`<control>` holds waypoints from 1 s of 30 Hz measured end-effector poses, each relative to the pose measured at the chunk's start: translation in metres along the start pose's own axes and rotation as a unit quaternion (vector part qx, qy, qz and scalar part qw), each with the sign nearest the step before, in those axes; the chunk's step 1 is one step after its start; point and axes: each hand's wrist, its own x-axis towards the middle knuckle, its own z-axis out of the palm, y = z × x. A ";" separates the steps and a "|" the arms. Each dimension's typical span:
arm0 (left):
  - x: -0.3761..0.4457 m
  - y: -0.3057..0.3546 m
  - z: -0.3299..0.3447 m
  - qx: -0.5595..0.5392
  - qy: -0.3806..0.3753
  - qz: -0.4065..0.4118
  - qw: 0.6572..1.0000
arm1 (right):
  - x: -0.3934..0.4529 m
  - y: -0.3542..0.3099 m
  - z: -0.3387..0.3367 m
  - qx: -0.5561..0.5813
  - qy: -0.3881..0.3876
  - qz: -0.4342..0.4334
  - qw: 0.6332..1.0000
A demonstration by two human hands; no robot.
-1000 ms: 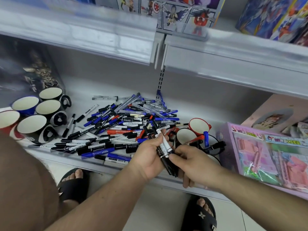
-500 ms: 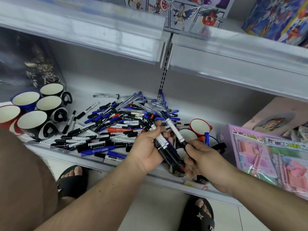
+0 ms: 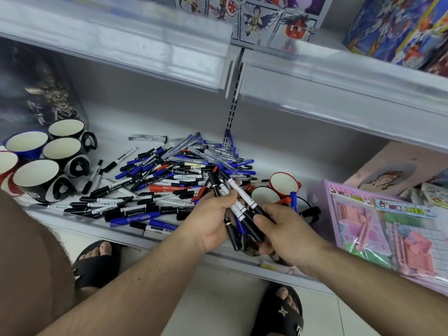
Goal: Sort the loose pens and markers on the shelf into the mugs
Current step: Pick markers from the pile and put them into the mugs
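We grip a bundle of black markers (image 3: 238, 209) in our left hand (image 3: 213, 219) while our right hand (image 3: 286, 229) pinches their lower ends, probably squaring them for the mugs (image 3: 263, 196) just behind.

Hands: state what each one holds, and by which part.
The left hand grips a bundle of black-and-white markers around their middles. The right hand pinches the black lower end of one marker from that bundle.
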 end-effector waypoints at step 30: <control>0.018 -0.035 -0.010 0.031 0.088 -0.022 0.995 | 0.024 0.109 -0.139 -0.174 0.003 0.299 0.938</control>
